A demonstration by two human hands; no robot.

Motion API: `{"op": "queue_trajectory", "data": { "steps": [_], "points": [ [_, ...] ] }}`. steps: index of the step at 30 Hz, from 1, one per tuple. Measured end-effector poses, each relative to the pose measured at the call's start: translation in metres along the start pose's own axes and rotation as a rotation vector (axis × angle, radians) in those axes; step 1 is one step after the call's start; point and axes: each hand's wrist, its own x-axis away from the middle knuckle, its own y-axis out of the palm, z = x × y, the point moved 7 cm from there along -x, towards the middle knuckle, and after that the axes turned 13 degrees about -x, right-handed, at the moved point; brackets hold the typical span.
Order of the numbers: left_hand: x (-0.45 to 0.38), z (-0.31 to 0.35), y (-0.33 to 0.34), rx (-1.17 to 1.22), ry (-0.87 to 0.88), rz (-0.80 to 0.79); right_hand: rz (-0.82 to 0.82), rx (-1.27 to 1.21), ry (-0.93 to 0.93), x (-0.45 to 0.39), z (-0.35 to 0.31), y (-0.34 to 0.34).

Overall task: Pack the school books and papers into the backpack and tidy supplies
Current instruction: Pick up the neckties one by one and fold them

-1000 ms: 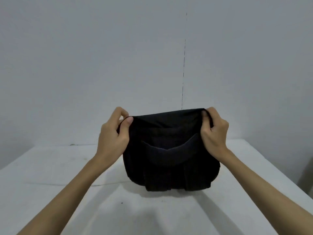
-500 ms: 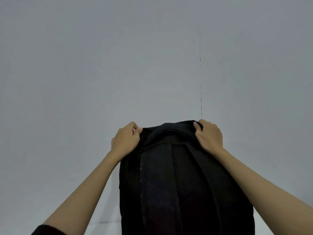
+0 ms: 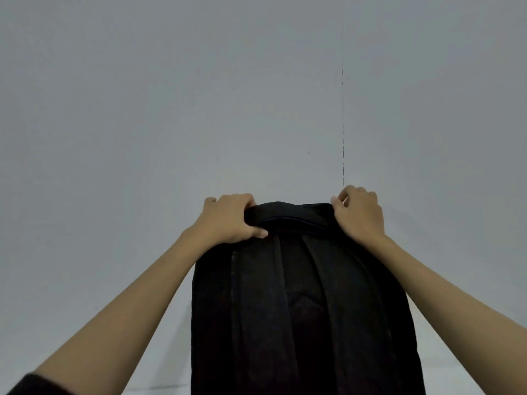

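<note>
The left hand [image 3: 231, 220] grips the top left corner of a black fabric backpack [image 3: 305, 303], fingers curled over the upper edge and thumb pressed against the near side. The right hand [image 3: 360, 215] pinches the top right corner, fingers folded over the fabric. The backpack stands upright between both bare forearms, its long axis vertical, top toward the plain grey wall [image 3: 171, 109], its shoulder straps [image 3: 281, 295] on the near face, running down out of view. A dark sleeve [image 3: 31, 384] shows at the lower left.
</note>
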Motion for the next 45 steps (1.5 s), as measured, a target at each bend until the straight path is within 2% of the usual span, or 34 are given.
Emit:
{"op": "queue_trajectory", "data": {
  "steps": [2, 3, 5, 6, 8, 10, 11, 13, 15, 17, 20, 22, 24, 29, 31, 32, 34, 36, 37, 38, 40, 41, 43, 45],
  "points": [
    [-0.002, -0.006, -0.004, 0.09, -0.035, 0.176, 0.107, -0.026, -0.053, 0.006, -0.009, -0.018],
    [0.0, -0.009, -0.006, 0.185, -0.073, 0.258, 0.09, -0.009, -0.041, 0.01, -0.008, -0.023],
    [0.006, -0.014, -0.009, 0.381, -0.142, 0.331, -0.068, 0.051, 0.06, 0.017, 0.002, -0.022],
    [0.009, -0.015, -0.008, 0.437, -0.158, 0.321, -0.157, 0.087, 0.119, 0.022, 0.008, -0.019],
    [0.017, -0.018, -0.007, 0.347, -0.178, 0.267, -0.226, 0.111, 0.162, 0.03, 0.014, -0.02],
    [0.03, -0.029, -0.006, 0.153, -0.232, 0.14, -0.171, 0.033, 0.153, 0.037, 0.009, -0.031],
    [0.038, -0.036, -0.002, 0.145, -0.269, 0.032, -0.147, -0.015, 0.17, 0.042, 0.005, -0.036],
    [0.055, -0.037, 0.013, 0.384, -0.296, -0.246, -0.197, -0.011, 0.216, 0.053, 0.002, -0.036],
    [0.066, -0.027, 0.027, 0.709, -0.284, -0.377, -0.328, -0.043, 0.259, 0.066, -0.002, -0.02],
    [0.067, -0.014, 0.039, 1.047, -0.271, -0.38, -0.427, -0.413, 0.366, 0.072, -0.01, 0.001],
    [0.05, -0.003, 0.04, 1.54, -0.295, -0.269, -0.376, -0.993, 0.557, 0.061, -0.023, 0.005],
    [0.039, -0.003, 0.027, 1.762, -0.295, -0.146, -0.348, -1.12, 0.559, 0.051, -0.028, 0.0],
    [0.037, 0.0, 0.021, 1.825, -0.259, -0.094, -0.368, -1.161, 0.501, 0.05, -0.032, -0.004],
    [0.047, -0.006, 0.036, 1.788, -0.238, -0.019, -0.512, -1.131, 0.386, 0.056, -0.022, 0.0],
    [0.052, -0.013, 0.044, 1.673, -0.281, -0.028, -0.592, -1.071, 0.385, 0.06, -0.018, 0.001],
    [0.056, -0.019, 0.043, 1.525, -0.306, -0.035, -0.638, -0.919, 0.36, 0.063, -0.017, -0.002],
    [0.064, -0.03, 0.037, 1.008, -0.308, -0.113, -0.735, -0.418, 0.299, 0.07, -0.012, -0.011],
    [0.07, -0.036, 0.025, 0.526, -0.249, -0.116, -0.72, -0.079, 0.252, 0.069, -0.009, -0.022],
    [0.072, -0.037, 0.014, 0.385, -0.24, 0.006, -0.633, -0.003, 0.214, 0.067, -0.013, -0.029],
    [0.076, -0.034, -0.001, 0.313, -0.232, 0.199, -0.49, 0.054, 0.136, 0.063, -0.021, -0.037],
    [0.089, -0.013, -0.023, 0.279, -0.078, 0.575, -0.244, 0.156, -0.115, 0.066, -0.045, -0.044],
    [0.09, 0.002, -0.023, 0.244, 0.035, 0.624, -0.227, 0.181, -0.21, 0.071, -0.053, -0.038],
    [0.082, 0.023, 0.0, 0.098, 0.186, 0.519, -0.309, 0.224, -0.248, 0.08, -0.052, -0.018],
    [0.074, 0.026, 0.034, -0.019, 0.192, 0.344, -0.389, 0.262, -0.215, 0.089, -0.036, 0.002]
  ]
}}
